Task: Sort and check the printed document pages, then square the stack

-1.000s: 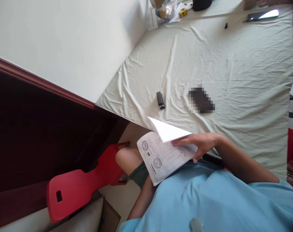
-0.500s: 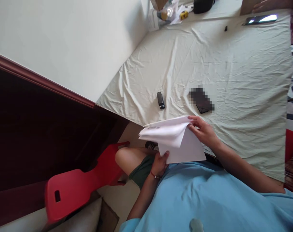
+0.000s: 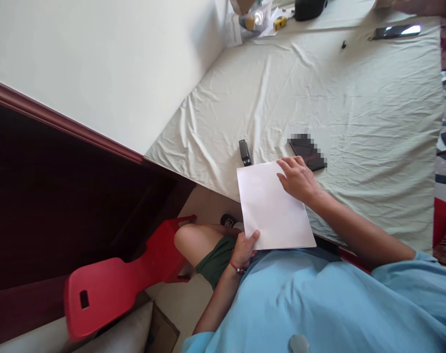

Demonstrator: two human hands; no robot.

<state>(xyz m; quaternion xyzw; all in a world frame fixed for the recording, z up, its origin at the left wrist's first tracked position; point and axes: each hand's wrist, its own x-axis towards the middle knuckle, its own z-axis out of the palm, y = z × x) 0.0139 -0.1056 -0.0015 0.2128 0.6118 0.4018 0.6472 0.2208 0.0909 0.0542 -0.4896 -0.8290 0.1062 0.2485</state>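
Observation:
A stack of white paper sheets (image 3: pixel 274 211) lies flat at the near edge of the cloth-covered table, partly over my lap. My left hand (image 3: pixel 245 247) grips its near left corner, thumb on top and fingers hidden underneath. Across the far right corner rests my right hand (image 3: pixel 298 179), its fingers stretched out on the top sheet. Just beyond the paper's far edge is a small black stapler (image 3: pixel 245 151), its near end touching or slightly covered by the sheets. Right of it lies a dark flat item (image 3: pixel 306 149), partly pixelated, close to my right hand.
A wrinkled pale cloth (image 3: pixel 318 98) covers the table. Toward the back are a phone (image 3: pixel 397 32), a tiny black piece (image 3: pixel 344 44), a yellow tape measure (image 3: pixel 280 22) and a black case (image 3: pixel 309 9). A red chair (image 3: pixel 108 289) stands at left, below a white wall (image 3: pixel 97 59).
The lifted, curling sheets have come down flat onto the stack. My right hand has moved up and slightly left, its fingers now spread on top. My left hand keeps its grip.

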